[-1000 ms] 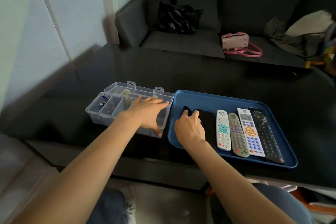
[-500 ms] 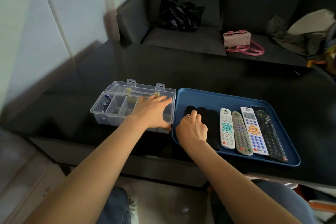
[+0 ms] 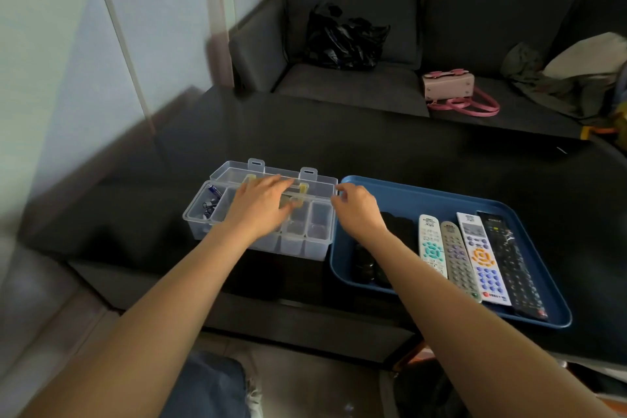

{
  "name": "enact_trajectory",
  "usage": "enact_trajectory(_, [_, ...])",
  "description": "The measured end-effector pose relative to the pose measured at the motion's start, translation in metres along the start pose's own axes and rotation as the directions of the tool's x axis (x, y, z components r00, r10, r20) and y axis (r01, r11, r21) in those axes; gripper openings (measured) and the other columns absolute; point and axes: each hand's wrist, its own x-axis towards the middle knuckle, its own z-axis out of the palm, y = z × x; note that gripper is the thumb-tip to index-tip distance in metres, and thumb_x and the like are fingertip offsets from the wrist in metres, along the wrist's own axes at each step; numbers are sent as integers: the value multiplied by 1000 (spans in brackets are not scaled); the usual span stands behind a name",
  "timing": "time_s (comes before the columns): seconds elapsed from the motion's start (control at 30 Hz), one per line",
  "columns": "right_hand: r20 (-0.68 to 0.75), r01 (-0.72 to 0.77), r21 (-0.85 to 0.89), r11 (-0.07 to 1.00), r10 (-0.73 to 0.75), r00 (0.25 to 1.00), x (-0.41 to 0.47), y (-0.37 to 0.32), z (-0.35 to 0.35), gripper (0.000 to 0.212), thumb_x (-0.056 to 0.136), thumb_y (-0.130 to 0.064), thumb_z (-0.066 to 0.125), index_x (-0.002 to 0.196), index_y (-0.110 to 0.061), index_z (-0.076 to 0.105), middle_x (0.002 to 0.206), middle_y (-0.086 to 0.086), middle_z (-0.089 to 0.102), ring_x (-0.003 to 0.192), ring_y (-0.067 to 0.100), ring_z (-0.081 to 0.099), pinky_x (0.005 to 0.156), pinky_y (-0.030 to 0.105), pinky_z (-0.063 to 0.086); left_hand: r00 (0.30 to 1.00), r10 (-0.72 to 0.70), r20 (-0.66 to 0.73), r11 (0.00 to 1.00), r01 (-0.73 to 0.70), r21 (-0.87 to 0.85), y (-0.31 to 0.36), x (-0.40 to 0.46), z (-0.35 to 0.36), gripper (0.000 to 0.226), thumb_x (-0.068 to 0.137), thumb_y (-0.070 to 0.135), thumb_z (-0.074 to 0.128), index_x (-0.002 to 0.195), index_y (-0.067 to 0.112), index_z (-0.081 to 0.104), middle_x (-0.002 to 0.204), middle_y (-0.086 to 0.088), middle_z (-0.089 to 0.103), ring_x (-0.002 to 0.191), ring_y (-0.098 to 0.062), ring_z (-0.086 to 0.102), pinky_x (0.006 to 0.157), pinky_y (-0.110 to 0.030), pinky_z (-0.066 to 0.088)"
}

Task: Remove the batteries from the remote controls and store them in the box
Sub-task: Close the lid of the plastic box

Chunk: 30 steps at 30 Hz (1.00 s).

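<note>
A clear compartment box (image 3: 305, 243) stands on the black table, its lid (image 3: 320, 185) tilted up at the back. Several batteries (image 3: 210, 204) lie in its leftmost compartment. My left hand (image 3: 261, 210) lies over the box with fingers spread, the fingertips on the lid's yellow handle. My right hand (image 3: 359, 210) has its fingertips pinched at the lid's right corner. To the right, a blue tray (image 3: 441, 193) holds black remotes (image 3: 400, 227), a white and teal remote (image 3: 431, 244), a grey remote (image 3: 458, 258), a white and orange remote (image 3: 481, 258) and a long black remote (image 3: 509, 254).
The black table (image 3: 339, 146) stretches back to a dark grey sofa. On the sofa lie a black bag (image 3: 342, 37), a pink handbag (image 3: 448, 85) and a heap of clothes (image 3: 576, 68). A pale wall runs along the left.
My right hand has left the black remotes in the tray and moved up-left to the lid's right corner. My left hand has slid back toward the lid's handle.
</note>
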Motion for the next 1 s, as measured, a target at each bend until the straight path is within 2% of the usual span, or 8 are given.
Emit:
enact_trajectory(0.1, [53, -207, 226, 952, 200, 978, 27, -2, 9, 16, 95, -16, 48, 100, -6, 59, 90, 6, 55, 79, 17, 53, 58, 25, 41, 998, -21, 57, 999, 18, 44, -8, 4, 3, 50, 95, 46, 37, 142, 30, 31, 149, -1, 34, 136, -27, 31, 111, -51, 26])
enact_trajectory(0.17, [80, -315, 364, 876, 308, 948, 41, 6, 15, 11, 91, -12, 55, 80, -8, 54, 78, 6, 53, 73, 18, 54, 66, 31, 48, 998, -32, 53, 998, 29, 52, -8, 5, 4, 47, 95, 45, 37, 139, 30, 35, 144, -1, 41, 133, -26, 35, 109, -50, 29])
enact_trajectory(0.27, [151, -376, 500, 780, 349, 925, 48, 12, 16, 14, 89, -7, 61, 102, -7, 60, 91, 11, 63, 83, 20, 62, 82, 34, 55, 998, -54, -6, 998, 55, 34, -7, 6, -1, 49, 92, 44, 44, 138, 28, 37, 137, -3, 48, 128, -25, 40, 104, -47, 35])
enact_trajectory(0.37, [117, -283, 561, 778, 264, 957, 46, 12, 13, 24, 89, 1, 58, 111, -10, 57, 92, 6, 61, 79, 13, 60, 69, 24, 53, 982, -87, -170, 996, 88, 0, -2, 7, -6, 56, 89, 39, 54, 138, 20, 35, 135, -7, 48, 123, -24, 45, 98, -42, 40])
enact_trajectory(0.47, [-23, -77, 453, 888, 98, 995, 41, 6, 7, 23, 89, 3, 55, 102, -15, 52, 90, 0, 57, 80, 10, 57, 67, 21, 49, 915, -125, -384, 991, 136, 1, 2, 8, -16, 70, 86, 32, 61, 144, 16, 26, 149, -10, 28, 132, -26, 34, 104, -39, 35])
enact_trajectory(0.57, [-97, 111, 299, 948, -85, 992, 31, 6, 6, 25, 87, 5, 56, 99, -17, 51, 91, -6, 57, 92, 13, 59, 73, 21, 48, 911, -78, -404, 981, 143, 132, 1, 1, -26, 79, 85, 31, 61, 148, 20, 14, 156, -8, 13, 136, -28, 26, 109, -38, 27])
enact_trajectory(0.77, [-120, 222, 175, 959, -203, 972, 2, -5, -5, 56, 86, -9, 65, 135, -23, 41, 120, -5, 56, 112, 11, 52, 81, 20, 41, 880, -49, -473, 932, 211, 295, 0, -27, -45, 59, 69, 25, 76, 125, 24, 56, 120, -2, 61, 109, -27, 53, 82, -40, 42])
enact_trajectory(1.0, [-41, 445, -364, 818, -492, 870, -43, -31, -3, 44, 94, -25, 54, 137, -21, 45, 127, 2, 52, 118, 20, 48, 99, 33, 37, 904, 31, -426, 951, 105, 292, -4, -66, -42, 59, 63, 12, 79, 118, 17, 58, 119, -12, 56, 120, -31, 47, 104, -49, 34])
